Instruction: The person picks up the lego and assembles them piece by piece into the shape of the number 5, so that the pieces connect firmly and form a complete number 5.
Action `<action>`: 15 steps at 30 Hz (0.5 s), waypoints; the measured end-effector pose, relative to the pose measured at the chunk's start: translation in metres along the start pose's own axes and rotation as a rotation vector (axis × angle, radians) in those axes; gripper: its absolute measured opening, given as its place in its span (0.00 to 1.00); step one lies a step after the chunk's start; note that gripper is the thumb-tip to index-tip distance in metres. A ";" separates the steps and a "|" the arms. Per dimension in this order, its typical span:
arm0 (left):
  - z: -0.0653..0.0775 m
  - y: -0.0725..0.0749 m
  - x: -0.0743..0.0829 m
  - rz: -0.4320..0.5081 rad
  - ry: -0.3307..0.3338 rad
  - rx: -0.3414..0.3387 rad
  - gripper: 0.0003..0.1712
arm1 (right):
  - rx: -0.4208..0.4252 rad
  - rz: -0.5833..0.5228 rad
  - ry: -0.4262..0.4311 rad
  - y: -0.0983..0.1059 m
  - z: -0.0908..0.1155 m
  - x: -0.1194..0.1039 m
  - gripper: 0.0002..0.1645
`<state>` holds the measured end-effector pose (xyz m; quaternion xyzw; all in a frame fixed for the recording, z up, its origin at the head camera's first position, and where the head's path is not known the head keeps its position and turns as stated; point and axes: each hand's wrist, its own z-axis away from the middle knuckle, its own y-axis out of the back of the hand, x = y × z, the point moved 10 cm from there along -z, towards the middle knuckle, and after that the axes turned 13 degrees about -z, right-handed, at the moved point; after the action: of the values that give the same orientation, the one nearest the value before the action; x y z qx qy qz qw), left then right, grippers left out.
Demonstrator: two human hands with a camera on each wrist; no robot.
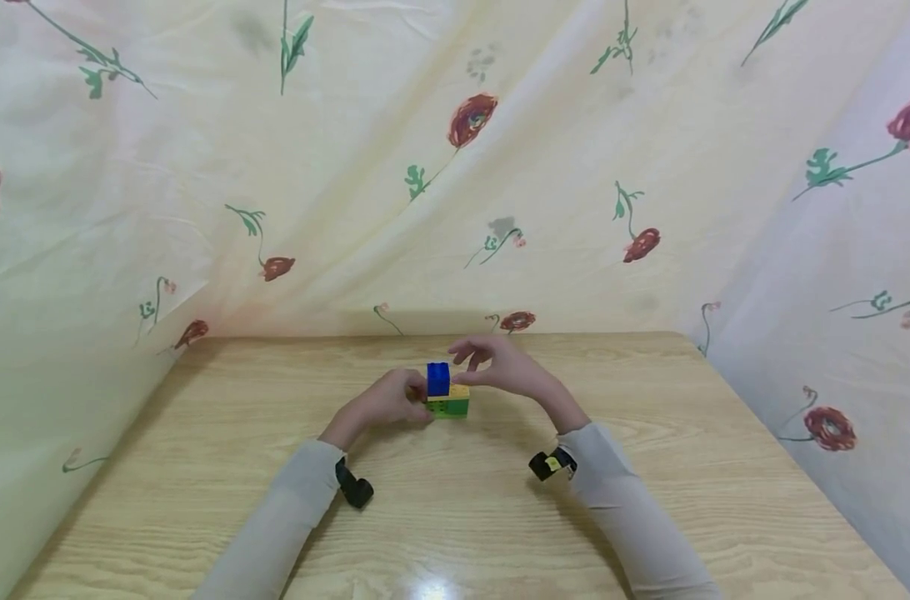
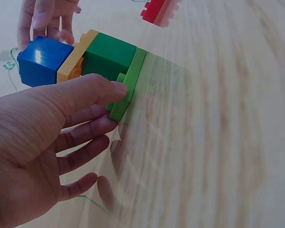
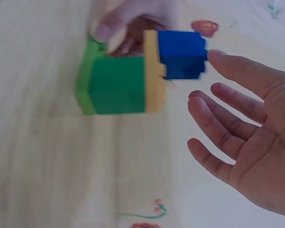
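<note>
A small stack of toy bricks stands on the wooden table in front of me. Its base is a light green plate [image 2: 136, 78], topped by a dark green brick [image 3: 117, 85] and a thin yellow plate [image 3: 152, 71]. On one end of the yellow plate sits a blue brick [image 1: 437, 379]. My left hand [image 1: 383, 398] pinches the light green plate between thumb and forefinger, its other fingers loosely spread. Beside the blue brick's top, my right hand [image 1: 503, 365] has its fingers spread and holds nothing; the thumb tip is at or very near the blue brick.
Part of a red brick [image 2: 155, 10] shows at the top of the left wrist view. A flower-patterned cloth [image 1: 365, 167] hangs around the back and sides of the wooden table [image 1: 440, 517]. Black straps with small devices circle both wrists.
</note>
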<state>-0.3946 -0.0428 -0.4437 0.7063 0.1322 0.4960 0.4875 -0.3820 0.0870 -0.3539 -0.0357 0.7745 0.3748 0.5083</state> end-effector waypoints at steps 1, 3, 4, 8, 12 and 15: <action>0.000 0.000 0.000 0.001 0.004 -0.003 0.17 | 0.013 0.006 -0.005 0.005 0.001 -0.001 0.24; -0.001 -0.001 -0.001 0.004 0.016 -0.005 0.18 | 0.037 0.020 -0.012 0.015 0.004 -0.004 0.24; -0.001 -0.001 -0.001 0.005 0.021 -0.006 0.18 | 0.049 0.027 -0.017 0.021 0.005 -0.005 0.24; -0.001 -0.002 -0.004 0.009 0.044 -0.002 0.19 | 0.067 0.060 -0.036 0.037 0.012 -0.006 0.24; 0.000 -0.002 -0.005 0.004 0.049 0.002 0.19 | 0.073 0.081 -0.082 0.051 0.022 0.001 0.23; 0.001 -0.003 -0.004 0.004 0.056 0.003 0.18 | 0.071 0.110 -0.113 0.059 0.032 0.009 0.23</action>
<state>-0.3953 -0.0445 -0.4481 0.6932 0.1450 0.5163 0.4815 -0.3882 0.1520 -0.3358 0.0459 0.7581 0.3759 0.5309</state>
